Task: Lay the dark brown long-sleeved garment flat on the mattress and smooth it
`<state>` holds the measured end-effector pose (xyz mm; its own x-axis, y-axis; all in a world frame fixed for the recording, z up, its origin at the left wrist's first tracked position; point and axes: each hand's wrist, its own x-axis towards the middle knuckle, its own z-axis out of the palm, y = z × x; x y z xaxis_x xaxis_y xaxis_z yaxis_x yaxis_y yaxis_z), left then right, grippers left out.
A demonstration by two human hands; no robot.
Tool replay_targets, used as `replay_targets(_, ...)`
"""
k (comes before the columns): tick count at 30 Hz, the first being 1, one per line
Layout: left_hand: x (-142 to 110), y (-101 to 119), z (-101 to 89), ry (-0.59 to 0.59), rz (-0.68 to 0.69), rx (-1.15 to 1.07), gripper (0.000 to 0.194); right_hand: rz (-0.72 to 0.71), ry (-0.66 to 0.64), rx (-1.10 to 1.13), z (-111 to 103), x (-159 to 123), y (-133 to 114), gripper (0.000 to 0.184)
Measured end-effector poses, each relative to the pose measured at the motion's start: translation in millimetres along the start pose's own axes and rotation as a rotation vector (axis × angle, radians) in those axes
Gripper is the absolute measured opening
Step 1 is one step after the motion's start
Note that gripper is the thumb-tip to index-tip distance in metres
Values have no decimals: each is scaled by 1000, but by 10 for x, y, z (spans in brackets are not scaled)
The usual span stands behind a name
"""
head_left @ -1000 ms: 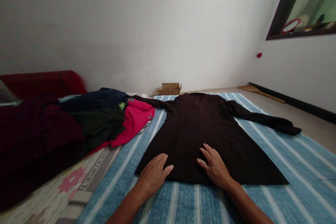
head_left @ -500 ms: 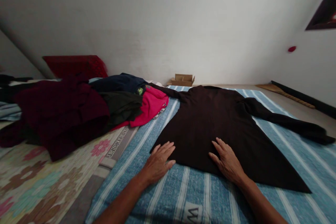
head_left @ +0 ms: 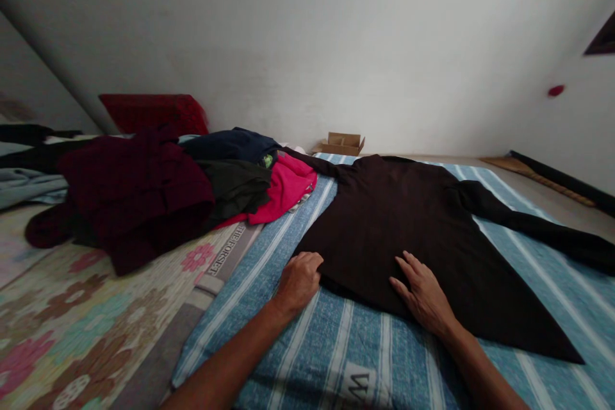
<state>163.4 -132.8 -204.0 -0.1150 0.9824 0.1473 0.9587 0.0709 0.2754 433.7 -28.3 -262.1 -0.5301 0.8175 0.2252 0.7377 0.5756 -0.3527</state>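
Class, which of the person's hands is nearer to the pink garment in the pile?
Left. The left hand grips the dark top's hem corner, below the pink garment; the right hand lies flat farther right.

Single head view, low, close, facing forward-down over bed (head_left: 336, 359).

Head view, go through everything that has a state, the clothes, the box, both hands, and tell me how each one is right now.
Dark long-sleeved garment: spread flat, sleeves out.
Left hand: fingers curled at the garment's bottom left corner.
Right hand: open, flat on the hem.
Clothes pile: heaped, unfolded.
Cardboard box: flaps open.
Blue striped mat: laid flat under the garment.
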Motion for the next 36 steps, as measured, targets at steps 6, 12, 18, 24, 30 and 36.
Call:
replay_targets(6, 54, -196, -2, 47, -38, -19, 43, 5, -3, -9, -9, 0, -5, 56)
replay_targets(12, 36, -215, -77, 135, -203, 142, 34, 1, -13, -19, -36, -7, -22, 58)
replay_targets(18, 159, -227, -199, -28, -503, 70, 43, -10, -3, -22, -7, -12, 19, 57)
replay_targets(24, 233, -335, -348, 36, -455, 24, 39, -26, 18, -19, 17, -19, 47, 56)
replay_targets(30, 133, -405, -350, -67, -367, 169, 37, -41, 21, -22, 6, -15, 45, 57)
replay_targets(36, 72, -557, -329, -129, -325, 51, 32, -39, 17, -24, -13, -14, 12, 56)
